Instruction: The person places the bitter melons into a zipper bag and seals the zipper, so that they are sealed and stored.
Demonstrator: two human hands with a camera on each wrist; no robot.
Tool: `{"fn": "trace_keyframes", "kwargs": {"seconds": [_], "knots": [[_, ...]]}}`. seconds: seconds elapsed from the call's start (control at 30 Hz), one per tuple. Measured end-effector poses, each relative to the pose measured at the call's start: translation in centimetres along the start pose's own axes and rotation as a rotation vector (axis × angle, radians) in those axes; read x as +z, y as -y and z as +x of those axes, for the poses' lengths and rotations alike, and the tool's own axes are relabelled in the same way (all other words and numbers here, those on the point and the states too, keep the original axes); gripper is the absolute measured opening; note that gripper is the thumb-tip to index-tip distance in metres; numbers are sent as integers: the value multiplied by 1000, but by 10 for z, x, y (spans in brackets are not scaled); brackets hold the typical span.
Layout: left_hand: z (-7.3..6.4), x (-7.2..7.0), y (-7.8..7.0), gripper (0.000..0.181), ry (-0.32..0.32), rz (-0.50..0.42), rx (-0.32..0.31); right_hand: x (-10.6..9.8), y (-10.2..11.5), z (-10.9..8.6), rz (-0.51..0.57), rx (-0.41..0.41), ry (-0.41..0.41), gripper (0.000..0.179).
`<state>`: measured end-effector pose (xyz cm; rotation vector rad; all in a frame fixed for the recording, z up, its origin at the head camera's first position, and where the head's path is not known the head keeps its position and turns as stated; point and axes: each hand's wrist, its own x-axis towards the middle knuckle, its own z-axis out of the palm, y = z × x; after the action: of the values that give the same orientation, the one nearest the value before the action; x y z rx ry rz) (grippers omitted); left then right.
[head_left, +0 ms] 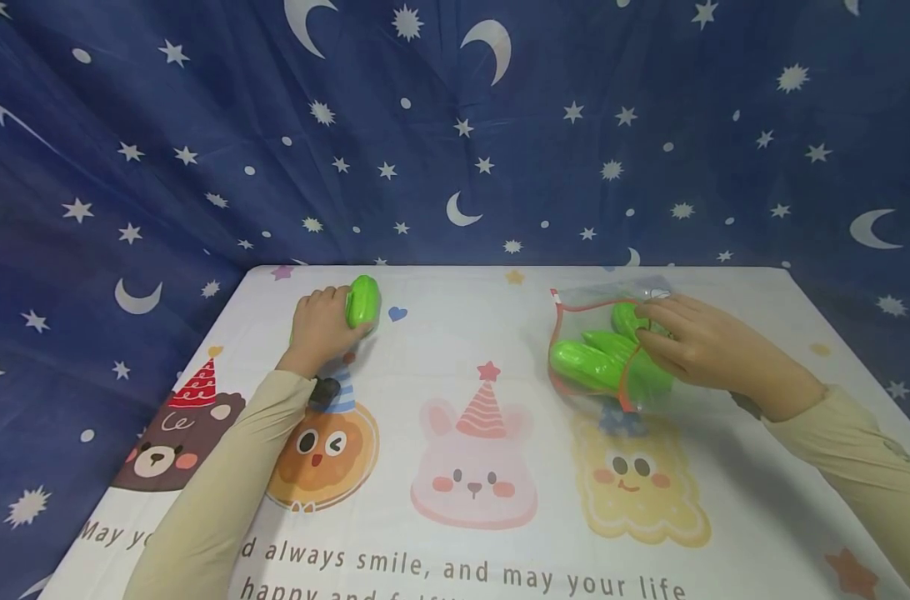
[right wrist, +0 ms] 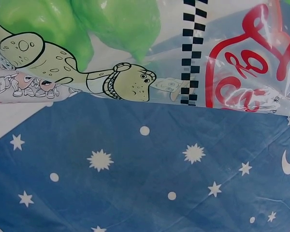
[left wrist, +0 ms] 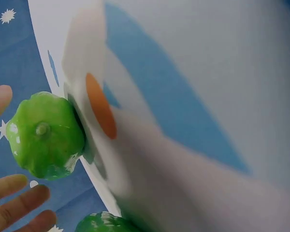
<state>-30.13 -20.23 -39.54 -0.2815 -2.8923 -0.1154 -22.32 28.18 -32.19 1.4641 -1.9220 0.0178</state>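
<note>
My left hand (head_left: 320, 325) reaches over the far left of the table, beside a glossy green toy vegetable (head_left: 362, 302). In the left wrist view this vegetable's lobed end with a stem nub faces the camera, and spread fingers (left wrist: 26, 208) and a thumb stand around it with gaps. A second green vegetable (left wrist: 106, 223) shows at that view's bottom edge, mostly hidden by the hand in the head view. On the right, my right hand (head_left: 695, 342) pinches the rim of a clear plastic bag (head_left: 586, 296) with an orange-red edge. Several green vegetables (head_left: 586, 365) lie inside it.
The white table cover (head_left: 455, 333) carries printed cartoon animals and lettering. Behind it and at both sides hangs a blue curtain (head_left: 425, 167) with stars and moons. Cartoon figures and a black-and-white checkered strip (right wrist: 191, 58) are printed on the bag.
</note>
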Motion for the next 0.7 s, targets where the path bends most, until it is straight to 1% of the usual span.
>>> {"fn": "trace_keyframes", "kwargs": {"seconds": [0.13,0.27,0.5,0.7], "knots": [[0,1,1,71,20,3,-3,0,0,0,2,2,0,32],[1,2,3,70,42,4,6,0,0,0,-1,-2,-1,33],[1,-1,2,60,67,-8,58,1,0,1,6,-6,-13,32],[3,-2,0,59,87,-12,93,1,-1,1,6,-8,-13,31]]}}
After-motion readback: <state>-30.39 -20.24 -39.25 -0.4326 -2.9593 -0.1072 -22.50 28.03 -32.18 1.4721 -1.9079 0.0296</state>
